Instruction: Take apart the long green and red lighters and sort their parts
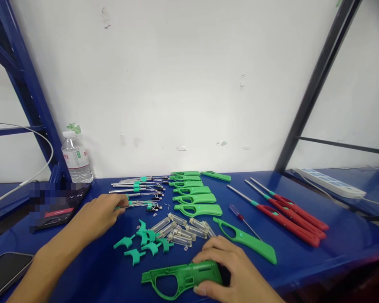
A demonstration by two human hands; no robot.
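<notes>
My right hand (pixel 229 267) grips the handle end of a green lighter casing half (pixel 183 275), its hollow inside facing up and its trigger loop pointing left. My left hand (pixel 102 212) reaches to the back left, fingers closed on a metal lighter nozzle with wires (pixel 142 203); the fingers hide most of its rod. Other wired nozzles (pixel 131 185) lie behind that hand. Between the hands are a pile of teal triggers (pixel 150 248) and several clear fuel tanks (pixel 185 231). More green casing halves (pixel 197 210) form a column behind them.
A single green casing half (pixel 249 242) and a screwdriver (pixel 240 214) lie right of the tanks. Red long lighters (pixel 287 223) rest farther right, near a power strip (pixel 331 184). A water bottle (pixel 77 160), a screen device (pixel 60 210) and a phone (pixel 8 271) are at left.
</notes>
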